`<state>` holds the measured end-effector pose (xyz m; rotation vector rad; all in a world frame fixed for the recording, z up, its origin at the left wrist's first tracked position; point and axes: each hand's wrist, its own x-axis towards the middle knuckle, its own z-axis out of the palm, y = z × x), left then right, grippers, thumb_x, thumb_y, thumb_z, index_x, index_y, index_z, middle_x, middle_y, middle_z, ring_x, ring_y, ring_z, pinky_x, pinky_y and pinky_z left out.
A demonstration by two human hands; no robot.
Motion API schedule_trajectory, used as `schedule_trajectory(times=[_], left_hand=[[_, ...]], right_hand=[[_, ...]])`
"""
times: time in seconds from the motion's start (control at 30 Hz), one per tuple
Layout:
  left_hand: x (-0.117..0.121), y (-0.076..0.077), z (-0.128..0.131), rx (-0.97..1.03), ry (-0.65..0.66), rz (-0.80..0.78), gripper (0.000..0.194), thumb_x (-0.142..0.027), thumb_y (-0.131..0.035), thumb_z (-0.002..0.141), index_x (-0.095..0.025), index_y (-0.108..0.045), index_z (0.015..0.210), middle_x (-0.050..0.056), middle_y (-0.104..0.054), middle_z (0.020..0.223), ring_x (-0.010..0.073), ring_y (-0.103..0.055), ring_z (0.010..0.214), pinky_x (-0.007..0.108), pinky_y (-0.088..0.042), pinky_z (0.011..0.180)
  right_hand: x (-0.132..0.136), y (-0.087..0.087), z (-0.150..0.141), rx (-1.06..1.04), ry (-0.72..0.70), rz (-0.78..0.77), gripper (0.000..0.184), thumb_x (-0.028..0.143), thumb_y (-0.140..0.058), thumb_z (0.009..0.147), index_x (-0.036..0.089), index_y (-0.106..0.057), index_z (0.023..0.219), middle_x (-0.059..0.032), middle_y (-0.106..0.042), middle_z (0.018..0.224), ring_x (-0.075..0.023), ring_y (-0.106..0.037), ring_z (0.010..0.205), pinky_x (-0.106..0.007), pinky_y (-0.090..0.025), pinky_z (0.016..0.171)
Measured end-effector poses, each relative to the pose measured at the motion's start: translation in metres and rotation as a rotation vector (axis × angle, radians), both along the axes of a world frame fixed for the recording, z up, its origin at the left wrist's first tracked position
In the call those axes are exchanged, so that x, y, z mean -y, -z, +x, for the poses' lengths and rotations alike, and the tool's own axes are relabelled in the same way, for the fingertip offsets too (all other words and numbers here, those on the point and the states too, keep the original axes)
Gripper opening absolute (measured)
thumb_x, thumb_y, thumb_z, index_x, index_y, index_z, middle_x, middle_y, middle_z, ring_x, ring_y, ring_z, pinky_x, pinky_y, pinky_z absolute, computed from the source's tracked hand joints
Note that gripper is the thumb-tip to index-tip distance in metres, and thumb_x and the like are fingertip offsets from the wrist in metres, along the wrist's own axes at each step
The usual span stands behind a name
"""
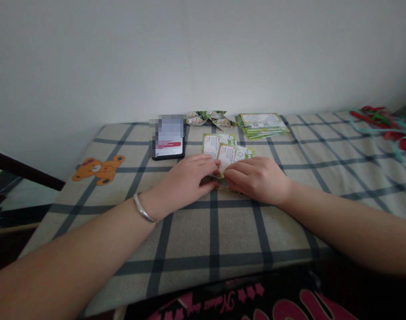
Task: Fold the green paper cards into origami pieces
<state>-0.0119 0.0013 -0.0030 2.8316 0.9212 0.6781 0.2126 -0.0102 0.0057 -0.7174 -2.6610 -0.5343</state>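
A green-and-white printed paper sheet [227,154] lies on the table with its near side partly folded over. My left hand [192,178], with a silver bangle at the wrist, pinches the sheet's near left edge between thumb and fingers. Close beside it, my right hand [261,180] presses its bunched fingers on the same sheet's near edge, covering part of it. Behind stand several small folded paper pieces [211,119] of the same print, pointed in shape. A stack of similar sheets [263,124] lies to their right.
A phone [169,138] with a lit, partly blurred screen lies left of the sheet. The checked tablecloth [189,249] bears a flat bear figure [99,170]. Red, green and light blue strips [386,126] lie tangled at the far right. A wall [203,53] rises behind the table.
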Motion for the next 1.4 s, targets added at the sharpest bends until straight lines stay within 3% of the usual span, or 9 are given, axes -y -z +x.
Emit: schedule_trajectory(times=[0.3,0.57,0.73,0.87,1.03,1.27,1.4], left_hand=[[0.01,-0.008,0.002,0.117,-0.103,0.24,0.011,-0.023,-0.062,0.089,-0.017,-0.071,0.091,0.006,-0.074,0.093,0.0219,-0.065,0.1,0.038,-0.052,0.088],[0.014,-0.01,0.006,0.133,-0.098,0.259,0.014,-0.023,-0.06,0.09,-0.016,-0.07,0.083,0.006,-0.074,0.088,0.0219,-0.066,0.095,0.038,-0.051,0.083],[0.015,-0.008,0.007,0.204,-0.135,0.192,0.008,-0.023,-0.064,0.087,-0.017,-0.069,0.09,0.005,-0.073,0.091,0.0217,-0.066,0.093,0.038,-0.052,0.083],[0.015,-0.006,0.007,0.312,-0.219,0.073,0.022,-0.023,-0.07,0.083,-0.018,-0.059,0.102,0.002,-0.07,0.092,0.0181,-0.066,0.089,0.035,-0.052,0.083],[0.011,-0.005,0.004,0.318,-0.253,0.055,0.016,-0.022,-0.068,0.083,-0.019,-0.055,0.092,0.0,-0.065,0.086,0.015,-0.065,0.082,0.028,-0.05,0.074],[0.009,-0.005,0.005,0.377,-0.259,0.053,0.009,-0.02,-0.067,0.083,-0.019,-0.06,0.088,-0.001,-0.066,0.084,0.0152,-0.065,0.081,0.028,-0.049,0.073],[0.011,-0.005,0.007,0.505,-0.267,-0.09,0.017,-0.019,-0.068,0.081,-0.019,-0.06,0.096,0.0,-0.069,0.092,0.0142,-0.068,0.083,0.026,-0.051,0.076]], right_hand=[[0.004,0.001,-0.005,-0.326,0.08,-0.165,0.012,0.021,-0.05,0.087,0.017,-0.062,0.085,-0.0029,-0.067,0.073,-0.0129,-0.058,0.062,-0.025,-0.037,0.056],[0.002,0.001,-0.005,-0.38,-0.001,-0.21,0.012,0.024,-0.054,0.09,0.017,-0.063,0.094,-0.0037,-0.067,0.077,-0.0149,-0.06,0.071,-0.026,-0.043,0.064],[0.004,-0.001,-0.006,-0.507,0.044,-0.339,0.007,0.022,-0.058,0.088,0.016,-0.063,0.087,-0.0004,-0.066,0.072,-0.01,-0.059,0.063,-0.022,-0.041,0.058],[0.004,0.001,-0.006,-0.633,0.083,-0.485,0.009,0.022,-0.062,0.085,0.018,-0.061,0.092,0.0017,-0.065,0.071,-0.009,-0.059,0.06,-0.021,-0.044,0.056],[0.0,0.003,-0.004,-0.752,0.093,-0.605,0.009,0.021,-0.061,0.084,0.018,-0.057,0.091,0.0022,-0.063,0.069,-0.009,-0.058,0.057,-0.021,-0.045,0.053],[-0.001,0.001,-0.003,-0.766,0.182,-0.63,0.013,0.024,-0.064,0.082,0.019,-0.052,0.079,0.0013,-0.062,0.065,-0.0107,-0.059,0.056,-0.023,-0.044,0.051],[-0.001,0.002,-0.003,-0.759,0.202,-0.658,0.014,0.025,-0.063,0.083,0.02,-0.051,0.079,-0.0004,-0.065,0.067,-0.0128,-0.062,0.058,-0.024,-0.044,0.051]])
